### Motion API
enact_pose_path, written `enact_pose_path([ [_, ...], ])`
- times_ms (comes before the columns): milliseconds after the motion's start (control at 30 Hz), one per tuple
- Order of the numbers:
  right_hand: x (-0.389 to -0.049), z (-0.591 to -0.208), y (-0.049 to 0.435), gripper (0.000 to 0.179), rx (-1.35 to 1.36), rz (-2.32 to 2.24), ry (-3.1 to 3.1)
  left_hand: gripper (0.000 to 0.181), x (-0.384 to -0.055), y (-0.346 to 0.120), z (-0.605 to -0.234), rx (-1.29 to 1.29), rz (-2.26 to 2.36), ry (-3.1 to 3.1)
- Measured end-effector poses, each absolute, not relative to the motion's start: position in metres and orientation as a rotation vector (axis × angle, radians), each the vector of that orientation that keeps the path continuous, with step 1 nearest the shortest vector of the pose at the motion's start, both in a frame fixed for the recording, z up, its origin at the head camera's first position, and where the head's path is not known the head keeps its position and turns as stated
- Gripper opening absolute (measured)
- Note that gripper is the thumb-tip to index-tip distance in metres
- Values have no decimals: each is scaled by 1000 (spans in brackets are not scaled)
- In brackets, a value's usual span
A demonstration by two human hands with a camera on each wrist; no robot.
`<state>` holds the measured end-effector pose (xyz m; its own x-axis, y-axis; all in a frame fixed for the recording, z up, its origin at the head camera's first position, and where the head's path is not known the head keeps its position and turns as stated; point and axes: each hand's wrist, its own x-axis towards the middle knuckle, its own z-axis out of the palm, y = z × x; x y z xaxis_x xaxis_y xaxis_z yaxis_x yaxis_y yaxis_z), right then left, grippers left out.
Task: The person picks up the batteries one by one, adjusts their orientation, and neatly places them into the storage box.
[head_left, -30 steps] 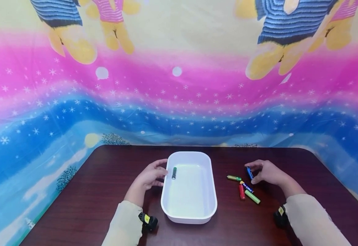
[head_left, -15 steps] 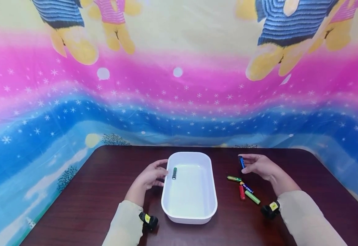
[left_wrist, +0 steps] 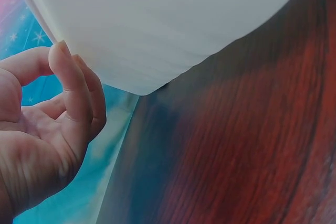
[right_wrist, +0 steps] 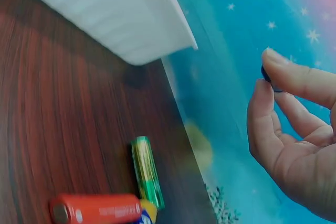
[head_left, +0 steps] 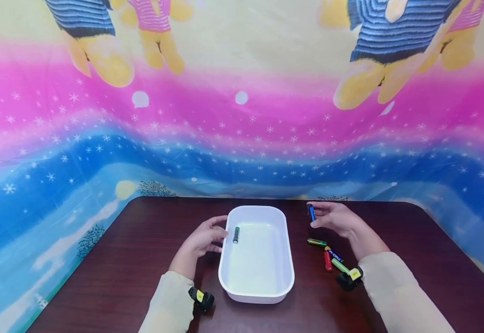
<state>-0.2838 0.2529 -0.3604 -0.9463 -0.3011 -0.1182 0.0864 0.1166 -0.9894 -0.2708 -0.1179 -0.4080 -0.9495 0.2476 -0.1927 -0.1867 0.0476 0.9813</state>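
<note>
On the table stands a white rectangular tub [head_left: 256,299] with one green-and-black battery [head_left: 236,235] lying inside, near its left wall. My left hand [head_left: 205,238] touches the tub's left side with loosely bent fingers; the left wrist view shows its fingertips at the rim. To the right of the tub, my right hand [head_left: 337,219] pinches a blue battery [head_left: 311,212] between thumb and fingers, held above the table. In the right wrist view only the dark end of this battery shows. Nearer me lie a green-and-gold battery [head_left: 317,242], a red battery [head_left: 327,261], a dark blue one [head_left: 335,254] and a light green one [head_left: 340,265].
The dark wood table [head_left: 142,268] has rounded far corners. A colourful printed cloth [head_left: 242,152] hangs behind and around it. Black wrist cameras are worn at both sleeves; the right one [head_left: 348,278] partly covers the light green battery.
My right hand has lifted the blue battery away from the other batteries and carried it left and farther back, toward the tub. The left hand and the tub have stayed in place.
</note>
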Motion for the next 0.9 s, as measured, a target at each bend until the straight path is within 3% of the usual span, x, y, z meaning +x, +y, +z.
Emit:
enact_pose_path([
  [900, -295, -347, 189, 74, -192, -1983, 1976, 59, -271, -119, -409, 70, 1989, 2002],
])
